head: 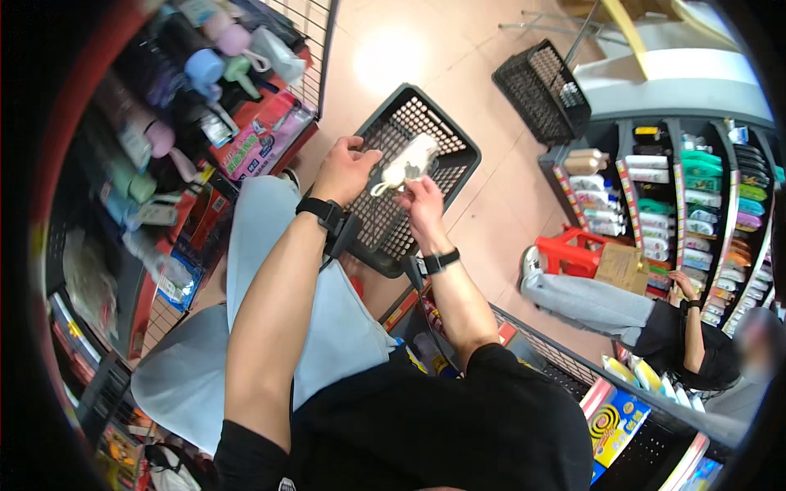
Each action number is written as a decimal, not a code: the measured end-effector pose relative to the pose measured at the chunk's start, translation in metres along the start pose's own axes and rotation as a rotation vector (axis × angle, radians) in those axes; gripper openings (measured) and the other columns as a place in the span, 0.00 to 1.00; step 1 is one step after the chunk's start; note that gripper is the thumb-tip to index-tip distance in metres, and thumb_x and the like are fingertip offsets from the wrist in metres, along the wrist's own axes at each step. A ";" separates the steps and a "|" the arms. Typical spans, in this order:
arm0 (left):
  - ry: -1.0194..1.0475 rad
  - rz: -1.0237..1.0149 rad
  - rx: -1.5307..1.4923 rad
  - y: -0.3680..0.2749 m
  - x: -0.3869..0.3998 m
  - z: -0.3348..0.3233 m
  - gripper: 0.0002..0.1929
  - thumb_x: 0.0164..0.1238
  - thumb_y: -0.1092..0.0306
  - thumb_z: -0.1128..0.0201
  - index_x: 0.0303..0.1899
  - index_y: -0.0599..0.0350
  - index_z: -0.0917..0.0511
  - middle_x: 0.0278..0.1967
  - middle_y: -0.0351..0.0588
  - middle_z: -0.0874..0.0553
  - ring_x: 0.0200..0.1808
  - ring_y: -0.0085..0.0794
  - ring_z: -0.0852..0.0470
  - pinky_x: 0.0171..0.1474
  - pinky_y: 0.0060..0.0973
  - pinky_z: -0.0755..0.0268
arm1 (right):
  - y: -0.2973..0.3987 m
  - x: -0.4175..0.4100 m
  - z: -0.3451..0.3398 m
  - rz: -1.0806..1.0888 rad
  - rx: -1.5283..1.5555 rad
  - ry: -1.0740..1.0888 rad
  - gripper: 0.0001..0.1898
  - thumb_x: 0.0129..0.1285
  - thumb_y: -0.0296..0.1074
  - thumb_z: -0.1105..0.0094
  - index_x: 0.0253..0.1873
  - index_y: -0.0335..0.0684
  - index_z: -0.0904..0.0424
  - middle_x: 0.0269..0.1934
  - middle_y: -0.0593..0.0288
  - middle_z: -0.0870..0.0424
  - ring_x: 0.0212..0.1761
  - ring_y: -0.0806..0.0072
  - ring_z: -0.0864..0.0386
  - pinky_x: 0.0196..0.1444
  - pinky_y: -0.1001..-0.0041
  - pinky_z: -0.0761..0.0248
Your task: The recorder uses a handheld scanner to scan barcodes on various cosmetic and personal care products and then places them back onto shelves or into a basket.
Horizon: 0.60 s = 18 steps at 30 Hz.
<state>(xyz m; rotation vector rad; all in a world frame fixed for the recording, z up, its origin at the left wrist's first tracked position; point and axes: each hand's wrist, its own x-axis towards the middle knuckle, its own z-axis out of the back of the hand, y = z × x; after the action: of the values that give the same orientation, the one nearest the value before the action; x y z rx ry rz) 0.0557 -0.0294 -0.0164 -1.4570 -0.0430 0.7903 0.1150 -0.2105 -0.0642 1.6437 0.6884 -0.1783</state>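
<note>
A dark plastic shopping basket (388,261) with perforated walls stands on the floor before me. Over its open top is a white bottle (410,158) that looks like a drink tumbler, in what seems to be clear wrap, its pale carrying loop towards me. My right hand (424,202) grips the bottle near its loop end, its fingertips partly hidden. My left hand (347,169) is over the basket's left rim, fingers curved and apart, with nothing in it. A gap separates it from the bottle. Black straps with small devices sit on both wrists.
Shelving at left holds pastel tumblers (204,66) above a pink box (267,138). Another black basket (540,92) stands farther off. At right, a person (669,337) is beside a red stool (571,251), a cardboard box (621,269) and shelves of bottles (654,227).
</note>
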 end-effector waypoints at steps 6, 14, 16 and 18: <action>0.242 -0.188 -0.305 -0.056 -0.087 0.069 0.32 0.73 0.43 0.44 0.63 0.64 0.28 0.45 0.47 0.16 0.32 0.23 0.19 0.29 0.20 0.27 | 0.125 -0.131 -0.047 0.348 -0.227 0.341 0.05 0.68 0.28 0.43 0.44 0.34 0.21 0.34 0.67 0.20 0.35 0.82 0.25 0.40 0.79 0.29; 0.116 -0.493 -0.665 -0.031 -0.195 0.189 0.18 0.69 0.59 0.35 0.54 0.60 0.21 0.44 0.42 0.15 0.46 0.23 0.18 0.51 0.26 0.26 | 0.115 -0.210 -0.169 0.371 -0.498 0.994 0.08 0.66 0.24 0.42 0.33 0.36 0.31 0.36 0.65 0.26 0.40 0.83 0.31 0.41 0.80 0.37; -0.052 -0.499 -0.642 -0.012 -0.206 0.215 0.18 0.69 0.59 0.35 0.54 0.60 0.21 0.45 0.43 0.15 0.47 0.24 0.18 0.52 0.26 0.26 | 0.094 -0.222 -0.195 0.324 -0.518 0.938 0.14 0.68 0.27 0.41 0.54 0.35 0.32 0.44 0.58 0.23 0.42 0.83 0.26 0.40 0.80 0.31; -0.245 -0.510 -0.591 0.007 -0.213 0.231 0.17 0.69 0.61 0.36 0.52 0.62 0.20 0.47 0.46 0.14 0.50 0.27 0.17 0.54 0.28 0.26 | 0.072 -0.233 -0.217 0.411 -0.596 0.950 0.31 0.67 0.31 0.38 0.70 0.33 0.44 0.53 0.51 0.23 0.43 0.78 0.22 0.41 0.78 0.27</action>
<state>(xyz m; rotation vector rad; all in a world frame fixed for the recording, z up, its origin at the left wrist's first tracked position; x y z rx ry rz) -0.2187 0.0628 0.1056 -1.7799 -0.8628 0.5439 -0.0930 -0.0862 0.1548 1.1824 0.9534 1.0694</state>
